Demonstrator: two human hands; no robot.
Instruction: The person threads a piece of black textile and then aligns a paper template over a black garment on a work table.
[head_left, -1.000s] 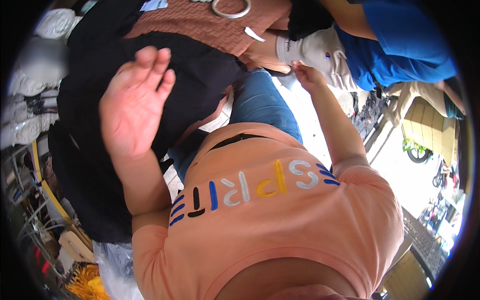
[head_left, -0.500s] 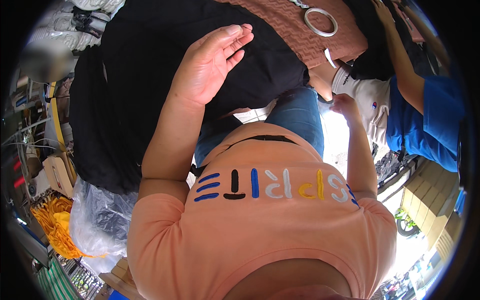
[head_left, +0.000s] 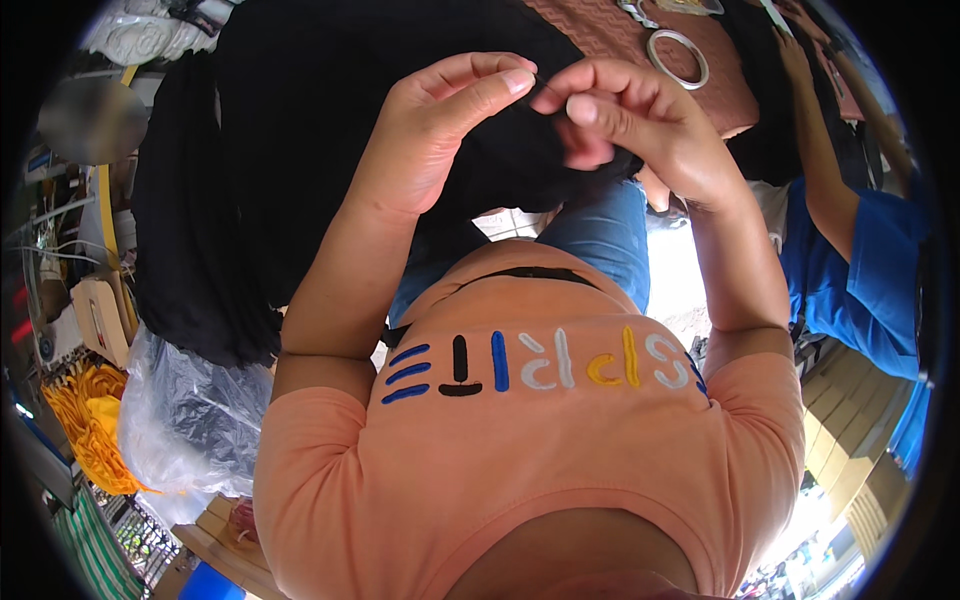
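A large black cloth [head_left: 300, 180] is spread before me and across my lap. Above it my left hand [head_left: 440, 125] is raised, thumb and forefinger pinched together. Whatever lies in that pinch, if anything, is too small to make out. Close by on the right, my right hand [head_left: 640, 120] holds its fingers curled, the fingertips almost meeting those of my left. Its lower fingers are smeared by motion, and I cannot make out anything between them.
Brown patterned fabric [head_left: 600, 30] lies at the far right, bearing a white ring-shaped roll [head_left: 678, 58]. A person in a blue shirt [head_left: 840, 260] works on my right. Clear plastic [head_left: 190, 420] and yellow-orange cloth [head_left: 85, 420] sit at the left.
My right hand has risen from beside my knee and come left, meeting my left hand. The left fingers have closed into a pinch. My view has shifted slightly.
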